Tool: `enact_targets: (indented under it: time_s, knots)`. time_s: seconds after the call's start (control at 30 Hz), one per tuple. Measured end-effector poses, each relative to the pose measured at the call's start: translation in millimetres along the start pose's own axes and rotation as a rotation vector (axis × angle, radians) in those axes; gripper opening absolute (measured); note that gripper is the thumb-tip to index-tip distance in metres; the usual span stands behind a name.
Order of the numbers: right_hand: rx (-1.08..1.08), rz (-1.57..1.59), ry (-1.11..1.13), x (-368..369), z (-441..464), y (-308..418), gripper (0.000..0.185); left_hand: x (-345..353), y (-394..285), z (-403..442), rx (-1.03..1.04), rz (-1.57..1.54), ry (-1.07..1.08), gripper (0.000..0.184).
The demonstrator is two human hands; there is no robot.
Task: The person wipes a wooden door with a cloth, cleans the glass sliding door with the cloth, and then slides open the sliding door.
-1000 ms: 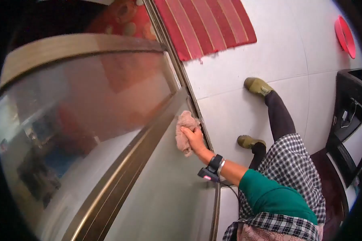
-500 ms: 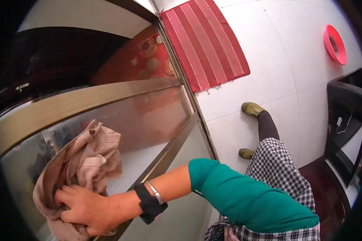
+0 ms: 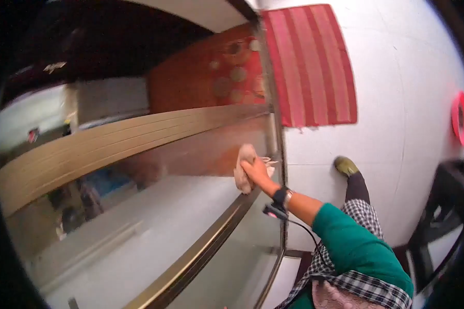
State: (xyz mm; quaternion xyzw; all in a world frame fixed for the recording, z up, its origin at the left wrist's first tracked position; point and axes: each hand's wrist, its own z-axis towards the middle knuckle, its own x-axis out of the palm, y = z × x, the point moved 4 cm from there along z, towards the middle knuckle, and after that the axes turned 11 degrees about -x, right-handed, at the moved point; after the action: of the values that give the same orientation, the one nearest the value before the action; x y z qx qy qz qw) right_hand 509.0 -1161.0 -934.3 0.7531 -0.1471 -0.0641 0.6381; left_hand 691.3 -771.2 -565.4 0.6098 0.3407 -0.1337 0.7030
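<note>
Crumpled cloth and right hand now sit at the upper end of the crossbar, moved across from the far side of the glass panel.
Soft, pinkish-beige folds bulge from the grip, closed round them with the thumb laid across. Straight and metallic-looking, the crossbar runs between this shiny glass panel and a duller, greenish pane. Beyond the crossbar's upper end, a rectangular striped mat, frayed at one edge, lies on smooth, pale floor tiles.

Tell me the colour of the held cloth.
Pale pinkish-beige: the cloth in the right hand shows best in the head view.
</note>
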Motion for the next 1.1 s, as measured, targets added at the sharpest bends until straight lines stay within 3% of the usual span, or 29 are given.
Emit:
enact_targets:
  time_s: [0.07, 0.13, 0.17, 0.23, 0.3, 0.37, 0.47, 0.5, 0.57, 0.6, 0.67, 0.73, 0.77, 0.83, 0.93, 1.0, 1.1]
  knots:
    - [0.006, 0.058, 0.105, 10.4, -47.0, 47.6, 0.050, 0.4, -0.8, -2.3, -0.070, -0.040, 0.034, 0.064]
    - [0.040, 0.083, 0.352, 10.9, -75.9, 104.5, 0.052, -16.6, -15.4, 14.7, 0.092, -0.231, 0.167, 0.053]
    - [0.036, 0.104, 0.446, 17.0, -87.2, 116.5, 0.052, -15.3, -14.1, 18.7, 0.050, -0.255, 0.150, 0.053]
    - [-0.020, 0.131, 0.590, 27.1, -125.6, 143.7, 0.050, -29.4, -7.5, 14.3, 0.287, -0.761, -0.048, 0.052]
    - [-0.072, 0.172, 0.671, 28.5, -138.3, 188.4, 0.048, -79.1, 26.1, 49.5, 0.553, -0.795, -0.324, 0.056]
    - [-0.028, 0.252, 0.784, 20.1, -170.7, 198.8, 0.047, -146.4, 77.0, 74.7, 0.610, -0.601, -0.699, 0.038]
    - [0.017, 0.235, 0.825, 2.4, -244.8, 180.7, 0.047, -206.8, 160.1, 78.2, 0.513, -0.408, -0.809, 0.038]
    - [0.102, 0.219, 0.759, -9.8, -170.9, 209.9, 0.047, -302.2, 140.5, 184.0, 0.572, -0.295, -0.768, 0.039]
    - [0.134, 0.198, 0.737, -43.2, -140.4, 227.2, 0.046, -371.4, 121.7, 267.9, 0.666, -0.101, -0.894, 0.049]
    - [0.166, 0.183, 0.730, -79.6, -109.1, 222.9, 0.045, -409.5, 85.8, 309.2, 0.644, -0.015, -0.843, 0.055]
    - [0.222, 0.299, 0.709, -104.5, -103.3, 222.8, 0.045, -431.0, 88.8, 362.1, 0.581, 0.125, -0.746, 0.065]
    - [0.201, 0.294, 0.668, -128.9, -72.7, 272.3, 0.044, -500.3, 96.1, 417.8, 0.570, 0.172, -0.419, 0.063]
    - [0.195, 0.300, 0.652, -135.9, -60.8, 276.5, 0.044, -518.4, 96.4, 436.1, 0.580, 0.175, -0.434, 0.063]
    - [0.268, 0.193, 0.602, -164.3, -28.1, 289.0, 0.043, -543.6, 85.7, 475.6, 0.501, 0.188, -0.252, 0.061]
    - [0.222, 0.279, 0.518, -188.5, -7.4, 325.2, 0.043, -547.4, 84.9, 493.7, 0.606, 0.221, -0.160, 0.057]
    - [0.173, 0.291, 0.488, -192.7, 18.2, 318.2, 0.042, -549.4, 91.2, 499.8, 0.666, 0.223, -0.225, 0.058]
    - [0.188, 0.124, 0.515, -214.1, 80.3, 396.3, 0.042, -573.1, 79.7, 521.8, 0.641, 0.204, -0.179, 0.060]
